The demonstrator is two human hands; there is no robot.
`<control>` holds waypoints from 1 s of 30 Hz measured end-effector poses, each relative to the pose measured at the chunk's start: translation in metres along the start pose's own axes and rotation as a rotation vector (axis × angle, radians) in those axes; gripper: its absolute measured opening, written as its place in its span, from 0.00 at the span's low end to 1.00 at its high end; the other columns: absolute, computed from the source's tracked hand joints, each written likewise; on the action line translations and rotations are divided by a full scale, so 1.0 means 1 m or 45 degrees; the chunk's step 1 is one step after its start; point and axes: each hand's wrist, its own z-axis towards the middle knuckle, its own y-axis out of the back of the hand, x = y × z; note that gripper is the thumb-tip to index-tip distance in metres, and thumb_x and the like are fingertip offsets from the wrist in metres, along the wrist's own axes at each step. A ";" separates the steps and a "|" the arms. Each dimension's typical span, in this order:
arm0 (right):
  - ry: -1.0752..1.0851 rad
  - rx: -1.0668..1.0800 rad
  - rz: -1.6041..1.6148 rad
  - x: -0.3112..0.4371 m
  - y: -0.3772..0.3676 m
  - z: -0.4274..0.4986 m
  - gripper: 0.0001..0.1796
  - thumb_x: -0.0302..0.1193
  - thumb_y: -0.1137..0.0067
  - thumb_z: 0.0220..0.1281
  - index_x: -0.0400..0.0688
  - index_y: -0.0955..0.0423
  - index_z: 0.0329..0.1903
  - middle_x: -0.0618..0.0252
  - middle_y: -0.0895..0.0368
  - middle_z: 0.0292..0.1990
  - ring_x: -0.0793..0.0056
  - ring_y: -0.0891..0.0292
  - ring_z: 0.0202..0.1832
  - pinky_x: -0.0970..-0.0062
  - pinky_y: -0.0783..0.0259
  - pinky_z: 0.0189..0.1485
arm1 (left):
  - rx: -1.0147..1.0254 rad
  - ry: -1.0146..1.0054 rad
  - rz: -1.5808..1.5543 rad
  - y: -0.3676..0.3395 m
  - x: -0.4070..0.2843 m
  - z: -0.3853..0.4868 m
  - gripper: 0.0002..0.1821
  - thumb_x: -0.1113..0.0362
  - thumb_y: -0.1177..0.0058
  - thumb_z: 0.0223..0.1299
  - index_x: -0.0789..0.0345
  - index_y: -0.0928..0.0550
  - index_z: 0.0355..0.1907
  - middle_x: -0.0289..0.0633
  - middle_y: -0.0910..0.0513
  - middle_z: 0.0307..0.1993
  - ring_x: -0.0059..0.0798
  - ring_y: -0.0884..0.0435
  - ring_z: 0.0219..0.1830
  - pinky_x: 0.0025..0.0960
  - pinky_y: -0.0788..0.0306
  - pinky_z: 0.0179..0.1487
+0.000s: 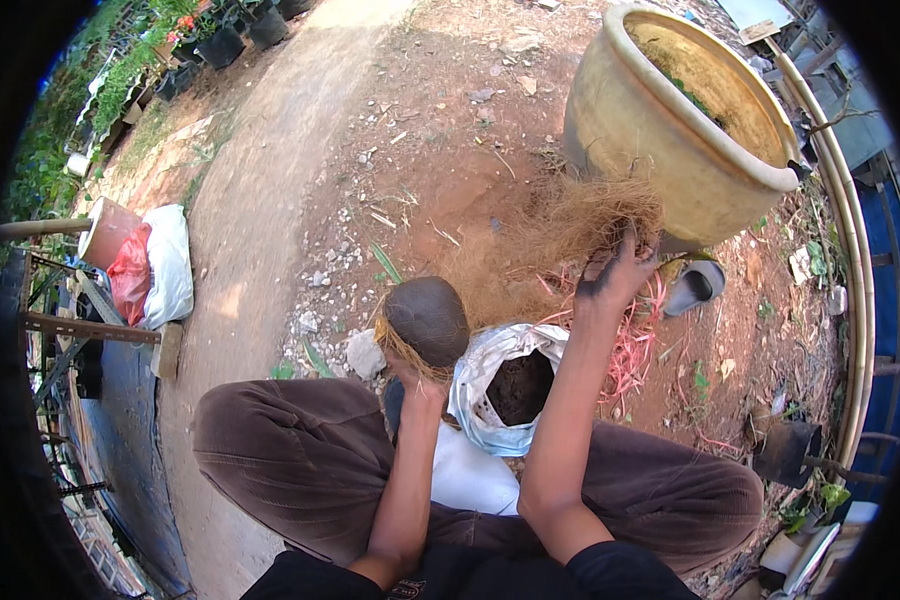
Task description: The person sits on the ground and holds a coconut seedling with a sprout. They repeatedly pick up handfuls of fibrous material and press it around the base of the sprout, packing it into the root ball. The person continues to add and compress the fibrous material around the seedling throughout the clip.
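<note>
My left hand cups a smooth, dark, rounded ball, probably of moist soil or clay. Strands of brown fibre, likely coconut coir, lie between palm and ball. Fingers of my right hand, smeared dark, grip a loose tuft of the same fibre in front of the large pot. Below and left of that tuft, a loose heap of fibre spreads over the ground. Between my knees stands a white sack, its mouth rolled open around dark soil.
A big yellowish pot stands at upper right. Pink plastic string lies by my right forearm, near a grey hollow object. A stone sits by my left knee. Bamboo poles edge the right; plastic bags are at left.
</note>
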 end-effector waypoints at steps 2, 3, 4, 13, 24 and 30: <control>0.080 -0.088 0.005 0.015 -0.005 0.008 0.22 0.18 0.47 0.69 0.39 0.34 0.64 0.58 0.23 0.57 0.65 0.23 0.56 0.64 0.23 0.59 | -0.031 0.032 -0.115 -0.008 -0.004 -0.006 0.27 0.39 0.60 0.72 0.56 0.20 0.57 0.37 0.18 0.58 0.37 0.17 0.55 0.49 0.20 0.56; 0.141 -0.094 0.024 0.018 -0.006 0.011 0.21 0.19 0.48 0.70 0.40 0.34 0.64 0.58 0.23 0.57 0.65 0.23 0.56 0.63 0.23 0.59 | -0.027 0.022 -0.114 -0.010 -0.005 -0.007 0.27 0.38 0.59 0.71 0.55 0.20 0.58 0.37 0.18 0.58 0.37 0.17 0.55 0.49 0.20 0.56; 0.186 0.015 0.053 0.022 -0.002 0.012 0.22 0.21 0.49 0.72 0.39 0.36 0.67 0.56 0.26 0.61 0.65 0.26 0.60 0.63 0.26 0.62 | -0.025 0.009 -0.114 -0.010 -0.006 -0.008 0.28 0.38 0.59 0.71 0.54 0.20 0.58 0.37 0.18 0.58 0.37 0.17 0.56 0.49 0.20 0.56; -0.176 0.014 -0.708 -0.039 0.031 -0.027 0.32 0.41 0.43 0.75 0.42 0.41 0.74 0.60 0.29 0.67 0.63 0.30 0.66 0.64 0.33 0.69 | 0.263 -0.807 1.705 0.032 0.004 0.012 0.35 0.34 0.59 0.70 0.52 0.33 0.72 0.39 0.22 0.64 0.39 0.24 0.65 0.51 0.27 0.66; -1.129 0.197 0.570 -0.043 0.053 -0.067 0.24 0.42 0.51 0.77 0.45 0.31 0.69 0.61 0.25 0.66 0.61 0.28 0.66 0.57 0.34 0.71 | 0.242 -0.014 0.207 0.010 0.008 -0.008 0.31 0.42 0.58 0.75 0.58 0.32 0.71 0.40 0.27 0.69 0.38 0.30 0.70 0.50 0.37 0.74; -0.995 0.565 0.948 -0.003 0.035 -0.015 0.19 0.39 0.54 0.79 0.44 0.26 0.63 0.59 0.18 0.58 0.62 0.20 0.59 0.61 0.25 0.63 | 0.089 -0.150 0.337 0.010 0.013 -0.001 0.29 0.43 0.59 0.74 0.56 0.33 0.70 0.38 0.24 0.66 0.33 0.26 0.67 0.46 0.28 0.68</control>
